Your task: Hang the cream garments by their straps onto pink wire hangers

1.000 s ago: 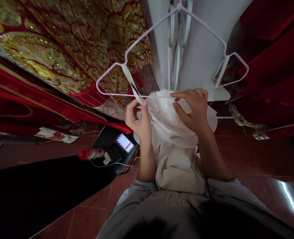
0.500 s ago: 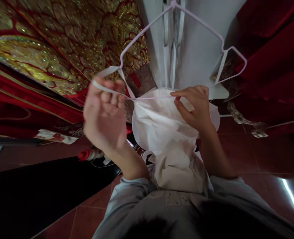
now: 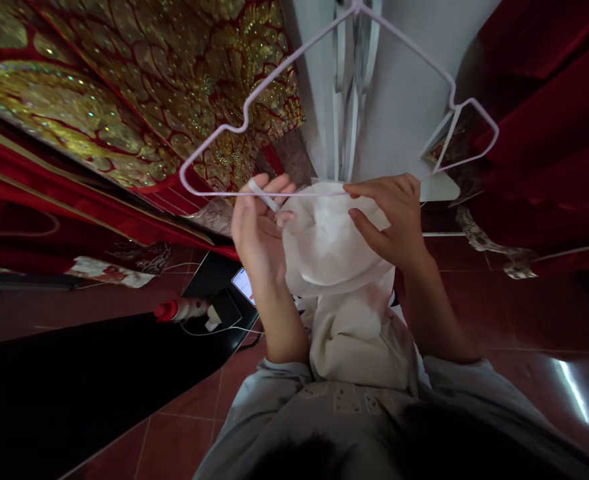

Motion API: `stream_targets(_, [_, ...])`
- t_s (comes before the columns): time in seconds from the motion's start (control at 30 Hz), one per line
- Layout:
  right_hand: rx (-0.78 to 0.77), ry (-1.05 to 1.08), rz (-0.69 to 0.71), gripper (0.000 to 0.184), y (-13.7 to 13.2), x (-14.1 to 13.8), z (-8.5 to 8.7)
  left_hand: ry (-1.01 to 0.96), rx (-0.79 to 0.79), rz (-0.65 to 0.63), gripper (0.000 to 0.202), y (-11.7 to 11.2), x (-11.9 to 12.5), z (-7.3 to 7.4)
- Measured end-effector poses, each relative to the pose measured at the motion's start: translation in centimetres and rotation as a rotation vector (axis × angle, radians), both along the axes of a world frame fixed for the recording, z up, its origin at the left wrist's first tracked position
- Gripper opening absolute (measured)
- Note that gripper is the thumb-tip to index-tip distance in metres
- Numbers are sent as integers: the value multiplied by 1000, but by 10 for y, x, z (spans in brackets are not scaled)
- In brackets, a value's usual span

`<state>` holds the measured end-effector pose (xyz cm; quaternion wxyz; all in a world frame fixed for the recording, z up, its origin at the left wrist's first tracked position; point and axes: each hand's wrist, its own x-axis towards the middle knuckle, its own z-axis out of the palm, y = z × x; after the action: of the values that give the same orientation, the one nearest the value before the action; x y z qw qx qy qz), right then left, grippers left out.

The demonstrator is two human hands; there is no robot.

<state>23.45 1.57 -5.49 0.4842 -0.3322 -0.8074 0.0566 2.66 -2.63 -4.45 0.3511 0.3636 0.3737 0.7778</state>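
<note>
A pale wire hanger (image 3: 294, 60) hangs in front of me. A white garment (image 3: 332, 250) droops from its bottom bar. My left hand (image 3: 259, 223) is closed on a thin white strap (image 3: 263, 195) of the garment, just under the bar. The strap is off the hanger's left shoulder notch. My right hand (image 3: 389, 220) pinches the garment's top edge against the bar. Another strap (image 3: 442, 137) is still looped over the hanger's right shoulder.
Red and gold embroidered costumes (image 3: 124, 100) hang at left, dark red cloth (image 3: 554, 133) at right. A black table (image 3: 99, 373) at lower left carries a phone (image 3: 243, 283), a charger and a red-tipped bottle (image 3: 182, 309). The floor is red tile (image 3: 524, 320).
My left hand swung out left, pulling the strap off the hanger's left shoulder, then came back to the bar with the strap in it. My right hand stayed put.
</note>
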Motion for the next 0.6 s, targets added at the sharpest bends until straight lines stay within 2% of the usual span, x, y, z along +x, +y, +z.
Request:
stream_targets(0.1, [79,90,-38,30,2,13,5,-4,17,8,37,2,19,11])
stream_targets(0.2, [185,439,-184,34,16,39,8,8,-23,23,41,3,22,12])
stream_targets(0.27, [84,556,-226,30,25,55,9,1,-17,10,41,4,22,9])
stream_targets(0.37, [-190,443,-187,21,30,63,18,-27,52,-12,40,7,25,3])
stream_targets(0.4, [-233,402,-155,21,28,62,22,-39,72,-13,40,9,26,2])
stream_targets(0.5, [-179,361,-49,42,26,54,33,-57,94,-3,40,12,27,0])
stream_targets(0.6, [-135,357,-98,70,37,56,34,-39,69,-9,42,14,24,-1])
